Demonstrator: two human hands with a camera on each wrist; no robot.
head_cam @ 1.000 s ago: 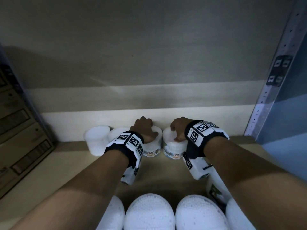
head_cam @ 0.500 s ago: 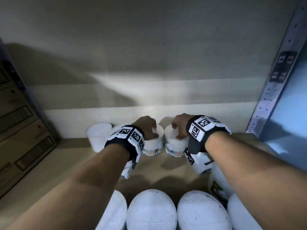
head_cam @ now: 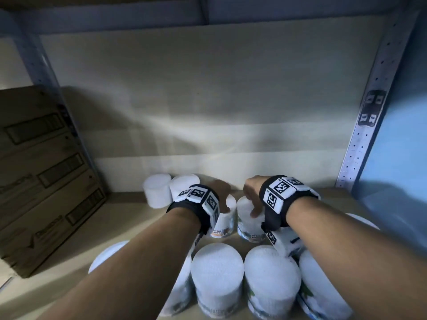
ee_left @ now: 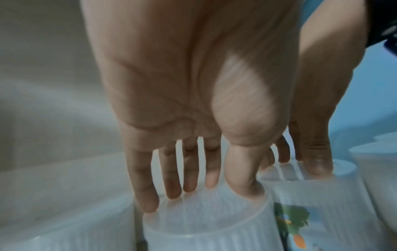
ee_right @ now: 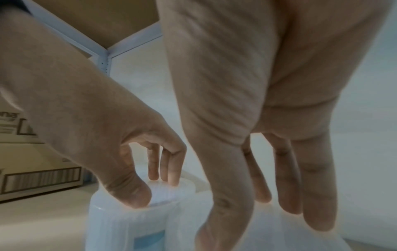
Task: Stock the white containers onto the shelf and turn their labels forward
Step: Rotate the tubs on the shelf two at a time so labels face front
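Observation:
Two white containers stand side by side in the middle of the shelf (head_cam: 143, 229), their "cotton buds" labels facing me. My left hand (head_cam: 220, 195) grips the left container (head_cam: 224, 224) from above. Its fingertips (ee_left: 171, 193) sit on the far rim of the lid and its thumb on the near rim. My right hand (head_cam: 251, 199) holds the right container (head_cam: 247, 224) the same way, with its fingers (ee_right: 311, 208) hanging over the lid. The right container's tree-print label (ee_left: 290, 220) shows in the left wrist view.
Two more white containers (head_cam: 157, 190) stand at the back left against the wall. A row of several containers (head_cam: 217, 276) fills the front edge under my forearms. Stacked cardboard boxes (head_cam: 41, 181) close off the left side. A perforated metal upright (head_cam: 369, 125) bounds the right.
My head has drawn back and up, so more of the front row and the boxes shows. Both hands stay on top of the same two containers, and the left hand is blurred.

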